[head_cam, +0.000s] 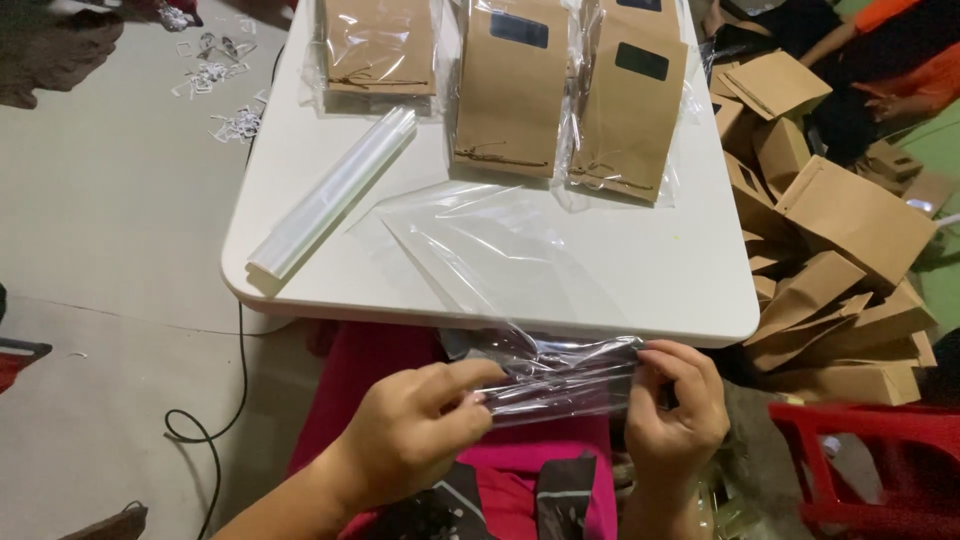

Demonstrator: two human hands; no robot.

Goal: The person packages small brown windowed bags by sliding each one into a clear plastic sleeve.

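Note:
My left hand (420, 425) and my right hand (680, 405) both pinch a clear plastic bag (560, 375) just below the near edge of the white table (640, 280), over my pink-clad lap. The bag is stretched between the two hands, crumpled and glossy. Another clear plastic sheet (480, 245) lies flat on the table above the hands. At the table's far side lie brown paper boxes wrapped in clear plastic (515, 85), with dark windows and string ties.
A folded stack of clear bags (335, 190) lies diagonally on the table's left. A heap of brown paper boxes (830, 260) fills the floor at right, beside a red plastic stool (870, 470). A black cable (215, 420) runs across the floor at left. White scraps (225, 75) lie far left.

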